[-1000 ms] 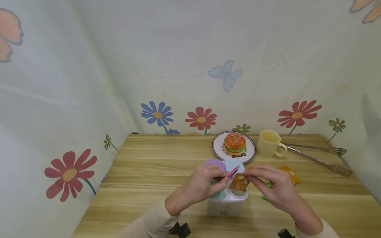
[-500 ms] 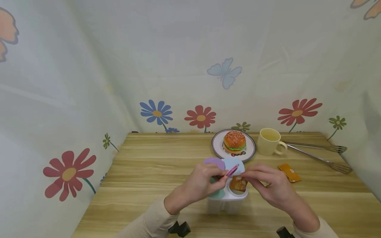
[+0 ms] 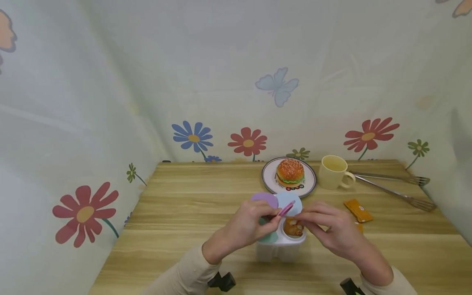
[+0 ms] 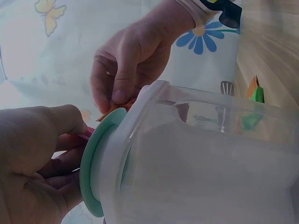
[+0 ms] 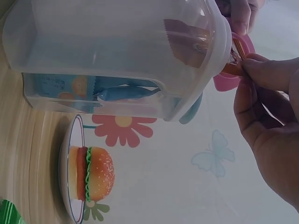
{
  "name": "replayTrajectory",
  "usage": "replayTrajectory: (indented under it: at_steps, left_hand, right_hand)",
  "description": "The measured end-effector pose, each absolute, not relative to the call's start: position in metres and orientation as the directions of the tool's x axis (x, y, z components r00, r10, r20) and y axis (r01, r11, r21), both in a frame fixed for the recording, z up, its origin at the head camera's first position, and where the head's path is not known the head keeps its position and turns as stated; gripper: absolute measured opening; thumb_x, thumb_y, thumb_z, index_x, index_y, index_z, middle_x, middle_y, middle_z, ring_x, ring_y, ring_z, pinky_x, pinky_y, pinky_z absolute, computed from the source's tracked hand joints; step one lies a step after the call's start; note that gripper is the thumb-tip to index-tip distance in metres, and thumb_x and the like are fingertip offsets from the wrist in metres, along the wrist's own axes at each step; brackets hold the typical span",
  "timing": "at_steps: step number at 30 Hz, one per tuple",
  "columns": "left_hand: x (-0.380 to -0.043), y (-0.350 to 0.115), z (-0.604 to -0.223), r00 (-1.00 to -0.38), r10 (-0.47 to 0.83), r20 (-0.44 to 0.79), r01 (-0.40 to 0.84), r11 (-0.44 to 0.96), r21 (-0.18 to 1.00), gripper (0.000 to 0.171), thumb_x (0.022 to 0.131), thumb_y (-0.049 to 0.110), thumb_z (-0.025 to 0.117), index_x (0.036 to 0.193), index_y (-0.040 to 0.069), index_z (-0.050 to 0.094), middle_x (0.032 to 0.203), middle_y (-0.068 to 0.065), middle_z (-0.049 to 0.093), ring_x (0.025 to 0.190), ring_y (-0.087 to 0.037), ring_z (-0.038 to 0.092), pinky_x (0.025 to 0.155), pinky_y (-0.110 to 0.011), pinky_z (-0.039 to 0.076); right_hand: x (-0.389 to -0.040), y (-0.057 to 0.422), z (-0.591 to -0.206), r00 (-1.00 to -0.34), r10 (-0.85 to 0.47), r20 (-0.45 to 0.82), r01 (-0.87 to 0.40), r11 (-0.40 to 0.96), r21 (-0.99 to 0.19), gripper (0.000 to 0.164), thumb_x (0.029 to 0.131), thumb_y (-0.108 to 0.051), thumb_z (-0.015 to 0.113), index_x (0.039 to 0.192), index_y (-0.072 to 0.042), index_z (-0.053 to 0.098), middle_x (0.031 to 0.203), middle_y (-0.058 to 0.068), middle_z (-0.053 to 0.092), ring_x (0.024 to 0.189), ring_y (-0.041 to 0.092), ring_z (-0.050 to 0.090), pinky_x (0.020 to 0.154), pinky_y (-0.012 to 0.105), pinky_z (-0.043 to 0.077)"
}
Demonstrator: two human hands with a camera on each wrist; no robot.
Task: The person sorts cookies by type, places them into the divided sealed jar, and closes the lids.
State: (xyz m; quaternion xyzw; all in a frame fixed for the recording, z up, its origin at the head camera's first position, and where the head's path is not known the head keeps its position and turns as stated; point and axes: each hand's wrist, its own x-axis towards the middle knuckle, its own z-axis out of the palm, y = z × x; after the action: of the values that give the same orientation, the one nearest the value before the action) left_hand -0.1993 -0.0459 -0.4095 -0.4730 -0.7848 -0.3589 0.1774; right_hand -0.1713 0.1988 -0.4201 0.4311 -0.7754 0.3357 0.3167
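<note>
A clear-walled white plastic storage box with round lids in several colours stands on the table. My left hand pinches the raised pink lid, holding it tilted up above its round opening. My right hand pinches the top end of an orange snack packet at that opening. In the right wrist view, the packet's lower part shows inside the box through the wall. The purple lid, light blue lid and green lid lie down. Blue packets sit in another compartment.
Behind the box, a toy burger rests on a plate. A yellow mug is beside it, then two metal spatulas. An orange packet lies right of my right hand, and a green packet shows in the left wrist view.
My right hand has moved slightly left and down, bringing the orange packet lower into the opening. My left hand keeps the pink lid raised. The head view has shifted slightly.
</note>
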Motion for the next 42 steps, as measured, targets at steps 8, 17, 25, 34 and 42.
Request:
replayTrajectory:
  at_steps: [8,17,25,34,42]
  left_hand:
    - [-0.1986,-0.0473,-0.4091,-0.498,0.621,0.606,0.866,0.318,0.386,0.015,0.085,0.008,0.072,0.098,0.003,0.076,0.081,-0.002,0.071,0.07,-0.001,0.06,0.062,-0.008,0.049]
    - [-0.1987,-0.0475,-0.4055,-0.509,0.628,0.589,0.859,0.331,0.39,0.016,0.086,0.01,0.072,0.099,0.003,0.076,0.082,-0.002,0.072,0.071,-0.002,0.061,0.064,-0.008,0.05]
    - [-0.1979,-0.0482,-0.4066,-0.517,0.63,0.58,0.854,0.336,0.397,0.017,0.086,0.011,0.072,0.1,0.003,0.076,0.082,-0.001,0.072,0.071,-0.002,0.06,0.065,-0.008,0.05]
    - [-0.1978,-0.0484,-0.4063,-0.52,0.63,0.577,0.852,0.333,0.404,0.016,0.086,0.01,0.072,0.099,0.003,0.076,0.083,-0.002,0.072,0.072,-0.002,0.061,0.064,-0.009,0.05]
    - [-0.198,-0.0483,-0.4076,-0.522,0.624,0.581,0.851,0.331,0.409,0.016,0.085,0.01,0.073,0.099,0.003,0.076,0.083,-0.002,0.072,0.072,-0.001,0.06,0.064,-0.008,0.05]
  right_hand:
    - [-0.1736,0.1991,-0.4207,-0.428,-0.471,0.771,-0.885,0.392,-0.251,0.018,0.084,-0.009,0.075,0.102,-0.013,0.076,0.099,-0.004,0.07,0.084,0.007,0.063,0.067,0.011,0.05]
    - [-0.1743,0.1992,-0.4182,-0.429,-0.485,0.762,-0.888,0.383,-0.255,0.038,0.068,0.007,0.081,0.1,-0.013,0.075,0.098,-0.003,0.07,0.083,0.007,0.063,0.067,0.011,0.051]
    - [-0.1728,0.1996,-0.4177,-0.43,-0.494,0.756,-0.889,0.378,-0.259,0.045,0.063,0.011,0.081,0.1,-0.014,0.075,0.099,-0.002,0.071,0.084,0.008,0.064,0.069,0.012,0.051]
    - [-0.1711,0.2002,-0.4168,-0.455,-0.492,0.742,-0.876,0.394,-0.277,0.046,0.062,0.012,0.082,0.099,-0.014,0.075,0.097,-0.004,0.07,0.081,0.006,0.062,0.068,0.011,0.051]
    - [-0.1716,0.2052,-0.4172,-0.475,-0.48,0.737,-0.869,0.39,-0.306,0.039,0.064,0.011,0.08,0.096,-0.01,0.074,0.096,-0.004,0.068,0.078,0.004,0.061,0.067,0.013,0.052]
